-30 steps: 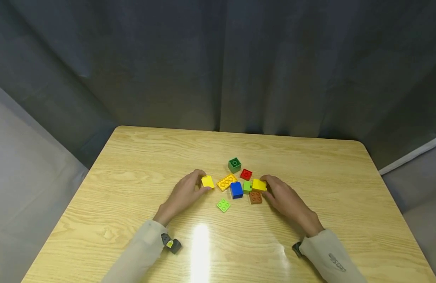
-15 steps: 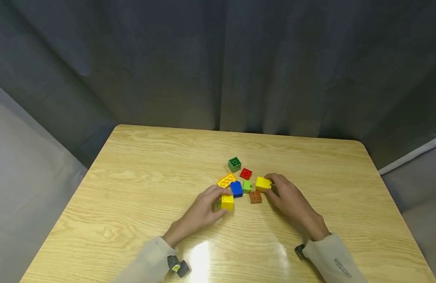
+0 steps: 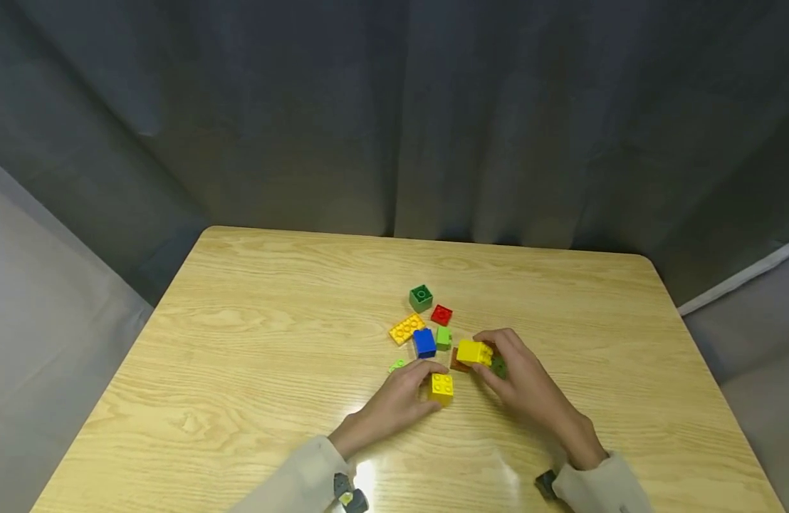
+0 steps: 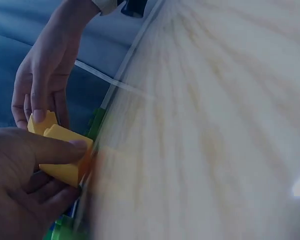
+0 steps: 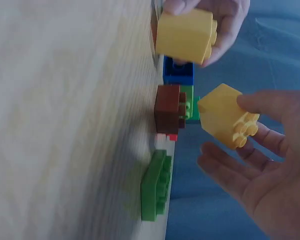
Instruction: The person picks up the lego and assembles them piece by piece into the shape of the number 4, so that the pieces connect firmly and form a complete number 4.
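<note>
In the head view, my left hand (image 3: 404,399) pinches a yellow toy brick (image 3: 441,390) between thumb and fingers, its studs facing up. Just to the right and a little farther off, my right hand (image 3: 529,381) holds another yellow brick (image 3: 473,352), tipped so its studs point right. The two bricks are apart. A brown brick (image 5: 167,109) stands on the table below the right hand's brick, partly covered in the head view. Beneath my right hand lies a green brick (image 5: 155,187), mostly hidden from above. The light green brick (image 3: 397,365) is partly behind my left hand.
Beyond the hands lie a blue brick (image 3: 424,343), a small light green brick (image 3: 443,338), a yellow-orange studded brick (image 3: 406,329), a red brick (image 3: 441,315) and a dark green brick (image 3: 421,298). They rest on a wooden table (image 3: 273,306) with a dark curtain (image 3: 305,128) behind.
My left hand has carried its yellow brick right and nearer, turning the studs up. My right hand has lifted its yellow brick away from the small light green one and come slightly nearer.
</note>
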`<state>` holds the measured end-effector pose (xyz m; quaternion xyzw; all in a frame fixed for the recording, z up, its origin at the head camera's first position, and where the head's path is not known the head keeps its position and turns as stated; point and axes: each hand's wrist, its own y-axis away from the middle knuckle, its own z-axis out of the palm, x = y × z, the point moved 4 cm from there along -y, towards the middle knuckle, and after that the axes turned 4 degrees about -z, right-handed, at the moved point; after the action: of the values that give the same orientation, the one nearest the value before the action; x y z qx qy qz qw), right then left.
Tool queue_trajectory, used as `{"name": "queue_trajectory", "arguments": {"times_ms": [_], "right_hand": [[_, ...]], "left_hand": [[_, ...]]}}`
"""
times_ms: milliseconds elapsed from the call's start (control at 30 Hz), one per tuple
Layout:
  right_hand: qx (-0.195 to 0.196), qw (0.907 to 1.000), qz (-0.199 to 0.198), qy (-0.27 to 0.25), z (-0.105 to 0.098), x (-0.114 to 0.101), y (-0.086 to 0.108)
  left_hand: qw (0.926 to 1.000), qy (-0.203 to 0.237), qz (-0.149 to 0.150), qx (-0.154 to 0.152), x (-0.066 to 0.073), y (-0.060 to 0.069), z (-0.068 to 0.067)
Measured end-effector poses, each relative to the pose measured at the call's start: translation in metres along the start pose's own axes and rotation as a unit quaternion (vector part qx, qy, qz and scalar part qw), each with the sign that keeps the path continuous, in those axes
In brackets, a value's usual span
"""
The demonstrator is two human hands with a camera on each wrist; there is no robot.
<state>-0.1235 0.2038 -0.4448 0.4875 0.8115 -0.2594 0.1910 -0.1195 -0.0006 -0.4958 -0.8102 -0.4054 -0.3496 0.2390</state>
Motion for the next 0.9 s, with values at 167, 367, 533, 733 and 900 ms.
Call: {"name": "queue_trajectory", "arguments": {"times_ms": [167, 367, 533, 733, 900], "right_hand": [[0.003, 0.9994, -0.018, -0.030, 0.005, -0.010, 0.005], [0.000, 0.9982, -0.014, -0.058, 0.012, -0.015, 0.007], [0.014, 0.9978, -0.024, -0.060, 0.016, -0.016, 0.005], [0.022, 0.9968, -0.039, -0.066, 0.017, -0.019, 0.003], [0.024, 0.9961, -0.048, -0.070, 0.020, -0.021, 0.001]], "left_hand": [[0.9997, 0.000, -0.023, -0.003, 0.001, -0.003, 0.002], [0.9989, 0.013, -0.045, 0.004, -0.001, -0.010, 0.003], [0.9983, 0.025, -0.050, 0.012, -0.003, -0.015, 0.004], [0.9974, 0.033, -0.063, 0.013, -0.005, -0.017, 0.004], [0.9977, 0.030, -0.060, 0.013, -0.005, -0.018, 0.004]]}}
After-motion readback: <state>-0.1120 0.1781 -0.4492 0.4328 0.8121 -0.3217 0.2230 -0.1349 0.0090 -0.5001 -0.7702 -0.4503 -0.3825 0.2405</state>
